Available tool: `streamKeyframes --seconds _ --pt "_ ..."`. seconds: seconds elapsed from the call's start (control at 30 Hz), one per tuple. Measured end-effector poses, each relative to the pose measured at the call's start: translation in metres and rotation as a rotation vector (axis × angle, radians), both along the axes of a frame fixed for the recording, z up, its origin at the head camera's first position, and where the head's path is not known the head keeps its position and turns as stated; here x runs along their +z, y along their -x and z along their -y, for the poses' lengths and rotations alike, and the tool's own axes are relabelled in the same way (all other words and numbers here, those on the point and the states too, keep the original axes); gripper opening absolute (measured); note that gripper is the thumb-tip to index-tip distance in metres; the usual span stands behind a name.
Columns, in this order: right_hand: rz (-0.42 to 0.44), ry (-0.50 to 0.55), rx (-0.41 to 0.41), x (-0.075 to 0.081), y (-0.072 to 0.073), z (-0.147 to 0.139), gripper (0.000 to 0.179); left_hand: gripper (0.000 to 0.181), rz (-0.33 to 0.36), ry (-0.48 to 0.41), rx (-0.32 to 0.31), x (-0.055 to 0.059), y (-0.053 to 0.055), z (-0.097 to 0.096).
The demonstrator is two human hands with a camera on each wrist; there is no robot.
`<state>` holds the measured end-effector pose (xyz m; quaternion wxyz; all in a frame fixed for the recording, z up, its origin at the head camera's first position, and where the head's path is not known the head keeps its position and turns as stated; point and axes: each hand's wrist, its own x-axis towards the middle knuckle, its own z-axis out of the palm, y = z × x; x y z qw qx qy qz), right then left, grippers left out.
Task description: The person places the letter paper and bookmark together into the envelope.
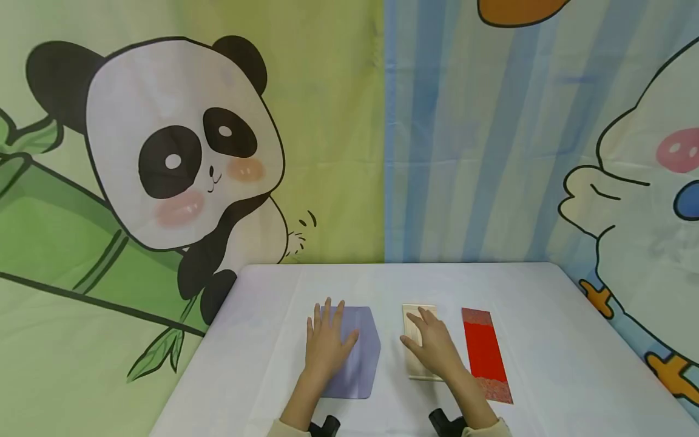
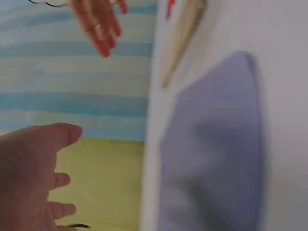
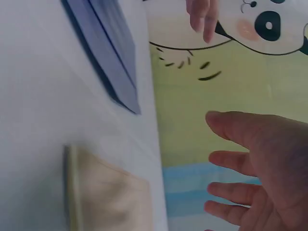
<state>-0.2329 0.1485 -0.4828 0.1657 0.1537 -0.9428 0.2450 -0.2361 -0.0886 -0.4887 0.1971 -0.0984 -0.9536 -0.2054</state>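
Purple, the flat pad point(image 1: 358, 364) lies beneath my left hand point(image 1: 326, 347), fingers extended above it; my right hand point(image 1: 434, 347) spreads, holding nothing, over the pale wooden board point(image 1: 418, 366), a red strip point(image 1: 483, 349) to its right. I judge this a reaching step: gripping either calls for lowering and curling fingers. Both hands partly cover these pieces; wrist views blur their edges.

Left hand point(image 1: 326, 345): fingers extended, over lilac sheet point(image 1: 358, 364) | Right hand point(image 1: 435, 345): fingers spread, over pale board point(image 1: 417, 367) | Red strip point(image 1: 486, 352): flat, right of the board | Surface point(image 1: 557, 358): white | Behind, seen from here: green panda-print curtain point(image 1: 333, 133) at left, blue striped curtain point(image 1: 475, 139) at right
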Motion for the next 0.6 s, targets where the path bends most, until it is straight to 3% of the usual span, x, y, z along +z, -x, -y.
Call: streamKeyframes --seconds 0.1,0.27,0.43,0.6 --pt "0.002 0.084 0.026 -0.022 0.006 0.023 0.049 0.068 0.0 0.002 -0.035 -0.027 0.005 0.001" --pt "0.023 -0.011 0.127 -0.052 0.009 0.055 0.054 0.067 0.047 0.063 -0.051 -0.057 0.006 0.008" --pt "0.095 -0.143 0.154 -0.071 0.007 0.064 0.058 0.062 0.11 0.101 -0.059 -0.073 0.004 0.01" --pt "0.126 -0.129 0.152 -0.073 0.007 0.058 0.057 0.06 0.107 0.138 -0.026 -0.078 0.004 -0.001"
